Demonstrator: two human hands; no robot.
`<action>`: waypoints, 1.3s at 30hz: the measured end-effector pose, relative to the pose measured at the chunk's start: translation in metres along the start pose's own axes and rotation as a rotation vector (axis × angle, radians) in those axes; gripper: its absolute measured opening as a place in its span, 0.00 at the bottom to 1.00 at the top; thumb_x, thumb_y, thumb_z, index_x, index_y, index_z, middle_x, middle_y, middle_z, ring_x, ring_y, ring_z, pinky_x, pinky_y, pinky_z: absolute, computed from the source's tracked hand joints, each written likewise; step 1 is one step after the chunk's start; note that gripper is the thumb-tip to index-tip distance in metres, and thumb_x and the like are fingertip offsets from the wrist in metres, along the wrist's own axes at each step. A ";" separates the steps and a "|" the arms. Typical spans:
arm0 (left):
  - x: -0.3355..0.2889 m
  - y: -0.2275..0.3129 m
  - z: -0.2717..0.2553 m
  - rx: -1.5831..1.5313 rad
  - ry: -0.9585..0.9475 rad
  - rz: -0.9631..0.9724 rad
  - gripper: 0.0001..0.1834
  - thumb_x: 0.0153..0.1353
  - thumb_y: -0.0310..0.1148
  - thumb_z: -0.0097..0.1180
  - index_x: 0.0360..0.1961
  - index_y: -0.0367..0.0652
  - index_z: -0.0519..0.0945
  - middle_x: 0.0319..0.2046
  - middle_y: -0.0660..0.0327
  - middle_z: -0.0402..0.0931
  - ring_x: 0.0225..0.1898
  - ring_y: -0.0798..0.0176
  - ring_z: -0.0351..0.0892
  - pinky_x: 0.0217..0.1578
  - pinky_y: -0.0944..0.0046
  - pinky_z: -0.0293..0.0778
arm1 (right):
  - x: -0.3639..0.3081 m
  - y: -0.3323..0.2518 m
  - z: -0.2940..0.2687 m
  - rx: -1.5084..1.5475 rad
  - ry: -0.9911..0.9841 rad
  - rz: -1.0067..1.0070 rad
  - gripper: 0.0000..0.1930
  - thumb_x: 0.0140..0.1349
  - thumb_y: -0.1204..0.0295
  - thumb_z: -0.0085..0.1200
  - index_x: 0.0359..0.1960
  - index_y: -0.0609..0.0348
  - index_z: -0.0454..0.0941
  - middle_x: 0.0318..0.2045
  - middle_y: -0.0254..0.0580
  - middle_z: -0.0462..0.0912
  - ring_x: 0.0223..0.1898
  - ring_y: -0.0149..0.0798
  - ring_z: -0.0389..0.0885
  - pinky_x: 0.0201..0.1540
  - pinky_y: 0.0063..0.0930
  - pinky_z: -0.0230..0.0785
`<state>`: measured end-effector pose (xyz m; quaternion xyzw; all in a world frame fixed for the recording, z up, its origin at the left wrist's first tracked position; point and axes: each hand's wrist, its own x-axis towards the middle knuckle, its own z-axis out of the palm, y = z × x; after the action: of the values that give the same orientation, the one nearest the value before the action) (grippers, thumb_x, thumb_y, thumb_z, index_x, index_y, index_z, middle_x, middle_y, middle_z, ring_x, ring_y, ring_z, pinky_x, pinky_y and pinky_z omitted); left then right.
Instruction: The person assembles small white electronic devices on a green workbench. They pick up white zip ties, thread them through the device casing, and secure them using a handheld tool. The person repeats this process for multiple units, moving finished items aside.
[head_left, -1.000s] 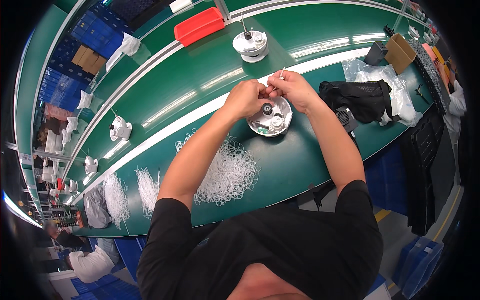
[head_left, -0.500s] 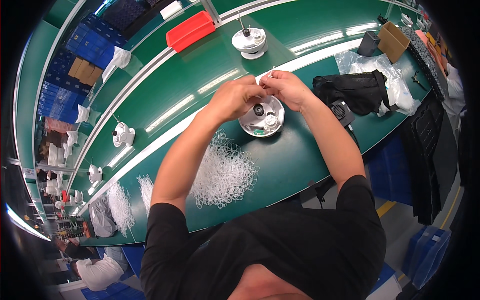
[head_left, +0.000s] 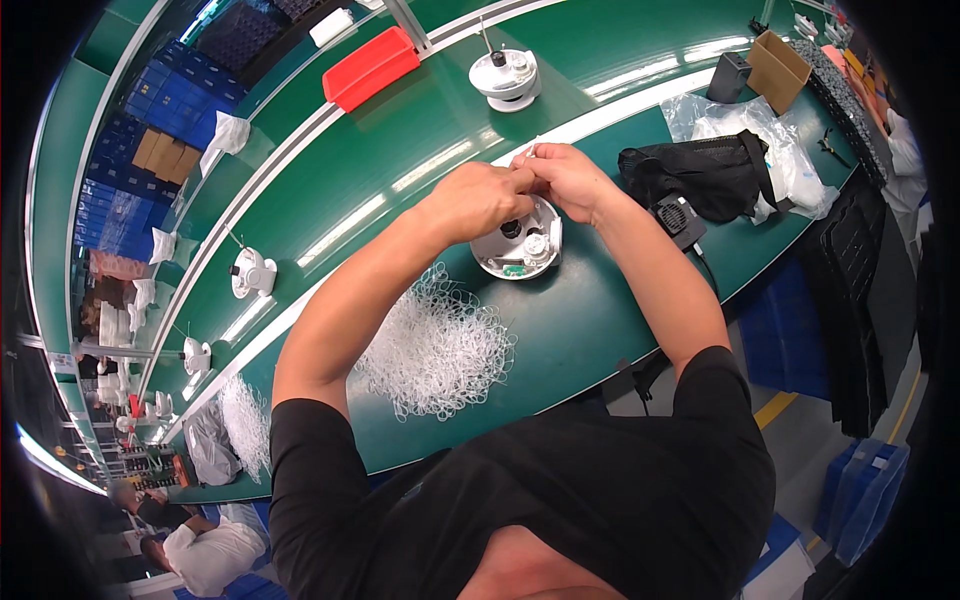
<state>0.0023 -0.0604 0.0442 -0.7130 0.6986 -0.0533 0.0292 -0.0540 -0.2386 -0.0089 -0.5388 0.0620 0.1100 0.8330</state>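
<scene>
A round white device housing (head_left: 516, 262) lies open side up on the green bench, with a black round part, a white disc and a bit of green board inside. Over its far edge my two hands meet, fingertips pressed together. My left hand (head_left: 484, 198) is closed, back upward, covering part of the housing; what its fingers pinch is hidden. My right hand (head_left: 572, 182) pinches a thin white strand, whose end shows beyond the fingertips. Left of the housing, by my left forearm, spreads a tangled pile of thin white loops (head_left: 445, 350).
Another white device (head_left: 505, 78) stands on the green conveyor beyond, near a red tray (head_left: 372, 68). More devices (head_left: 252, 272) are along the left. At right lie a black mesh bag (head_left: 690, 178), clear plastic bags and a cardboard box (head_left: 778, 72). A person in white (head_left: 215, 550) is at lower left.
My left hand has turned more back-up over the housing, and its forearm has swung outward to the left. The hands stay together, and the strand shows less. The view has shifted slightly.
</scene>
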 end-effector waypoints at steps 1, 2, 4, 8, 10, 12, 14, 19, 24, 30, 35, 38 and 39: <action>-0.001 0.001 0.001 0.001 -0.004 0.001 0.04 0.55 0.32 0.55 0.29 0.48 0.82 0.40 0.62 0.78 0.42 0.58 0.83 0.36 0.56 0.80 | 0.001 0.002 -0.001 0.000 -0.006 0.000 0.09 0.71 0.66 0.54 0.40 0.59 0.76 0.36 0.35 0.81 0.37 0.28 0.80 0.43 0.26 0.74; 0.000 0.001 0.001 0.005 -0.008 0.005 0.04 0.56 0.32 0.55 0.29 0.47 0.81 0.40 0.62 0.77 0.42 0.58 0.82 0.36 0.56 0.80 | 0.002 0.003 -0.003 0.001 -0.011 -0.004 0.09 0.71 0.66 0.54 0.40 0.59 0.76 0.36 0.35 0.81 0.37 0.28 0.80 0.43 0.26 0.74; -0.001 0.002 -0.001 -0.001 0.002 0.015 0.04 0.56 0.31 0.55 0.31 0.46 0.81 0.40 0.61 0.77 0.42 0.58 0.82 0.36 0.56 0.80 | 0.003 0.004 -0.004 -0.009 -0.008 -0.012 0.09 0.71 0.66 0.53 0.40 0.59 0.76 0.36 0.35 0.81 0.37 0.28 0.80 0.43 0.26 0.74; -0.008 0.001 0.002 -0.065 0.108 -0.026 0.07 0.52 0.29 0.59 0.33 0.44 0.77 0.38 0.59 0.74 0.39 0.54 0.80 0.33 0.54 0.78 | 0.000 0.000 0.002 -0.066 0.031 -0.028 0.10 0.71 0.65 0.53 0.41 0.59 0.78 0.36 0.34 0.81 0.36 0.27 0.79 0.42 0.25 0.73; -0.014 0.000 0.005 -0.110 0.165 -0.112 0.09 0.51 0.27 0.61 0.34 0.44 0.76 0.37 0.59 0.73 0.37 0.52 0.80 0.31 0.54 0.76 | -0.001 0.001 0.002 -0.114 0.042 -0.061 0.10 0.71 0.65 0.53 0.41 0.59 0.79 0.36 0.33 0.81 0.35 0.26 0.78 0.42 0.24 0.72; -0.021 0.004 0.002 -0.152 0.202 -0.231 0.09 0.52 0.27 0.61 0.35 0.44 0.76 0.37 0.59 0.73 0.35 0.51 0.79 0.31 0.54 0.75 | 0.002 0.003 -0.001 -0.175 0.039 -0.125 0.11 0.71 0.64 0.52 0.41 0.59 0.80 0.36 0.31 0.81 0.34 0.25 0.76 0.40 0.22 0.71; -0.030 0.006 0.009 -0.226 0.282 -0.305 0.08 0.55 0.27 0.62 0.35 0.43 0.78 0.35 0.59 0.74 0.32 0.50 0.79 0.31 0.54 0.75 | -0.001 0.002 0.002 -0.301 0.032 -0.179 0.11 0.71 0.64 0.52 0.40 0.59 0.81 0.35 0.30 0.81 0.33 0.24 0.74 0.39 0.20 0.69; -0.042 0.030 0.037 -0.454 0.413 -0.506 0.06 0.55 0.28 0.63 0.34 0.42 0.81 0.31 0.58 0.75 0.31 0.50 0.79 0.32 0.53 0.75 | -0.002 0.014 0.002 -0.565 -0.031 -0.421 0.13 0.67 0.64 0.54 0.39 0.62 0.80 0.29 0.35 0.82 0.31 0.28 0.76 0.37 0.26 0.71; -0.039 0.046 0.042 -0.510 0.508 -0.651 0.05 0.54 0.25 0.63 0.33 0.38 0.82 0.30 0.57 0.76 0.29 0.54 0.79 0.31 0.58 0.75 | -0.014 0.005 0.001 -0.901 -0.127 -0.428 0.10 0.59 0.69 0.61 0.37 0.64 0.82 0.29 0.38 0.81 0.32 0.32 0.79 0.36 0.28 0.71; -0.037 0.050 0.042 -0.576 0.556 -0.691 0.04 0.56 0.27 0.63 0.32 0.39 0.81 0.31 0.56 0.76 0.31 0.50 0.80 0.33 0.54 0.75 | -0.014 -0.002 0.003 -1.148 -0.178 -0.472 0.11 0.51 0.70 0.65 0.35 0.61 0.84 0.31 0.46 0.82 0.33 0.45 0.81 0.37 0.35 0.73; -0.037 0.050 0.038 -0.449 0.573 -0.723 0.04 0.57 0.25 0.61 0.33 0.38 0.80 0.31 0.55 0.75 0.30 0.51 0.78 0.33 0.56 0.74 | -0.015 -0.013 -0.001 -1.338 -0.204 -0.518 0.07 0.52 0.70 0.62 0.30 0.60 0.82 0.34 0.44 0.79 0.37 0.45 0.80 0.42 0.35 0.72; -0.041 0.051 0.041 -0.447 0.583 -0.760 0.04 0.58 0.26 0.61 0.33 0.38 0.79 0.30 0.56 0.75 0.29 0.55 0.78 0.31 0.59 0.74 | -0.016 -0.017 -0.004 -1.295 -0.223 -0.476 0.07 0.51 0.71 0.61 0.28 0.60 0.81 0.35 0.45 0.79 0.40 0.46 0.79 0.45 0.34 0.72; -0.043 0.051 0.043 -0.456 0.582 -0.775 0.04 0.59 0.26 0.61 0.33 0.38 0.80 0.30 0.56 0.74 0.28 0.56 0.78 0.31 0.59 0.74 | -0.016 -0.019 -0.005 -1.322 -0.251 -0.453 0.08 0.52 0.70 0.62 0.30 0.60 0.81 0.36 0.44 0.79 0.40 0.44 0.79 0.44 0.34 0.72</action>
<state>-0.0443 -0.0205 -0.0057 -0.8626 0.3574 -0.1026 -0.3431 -0.0646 -0.2526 0.0090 -0.9143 -0.2276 0.0098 0.3349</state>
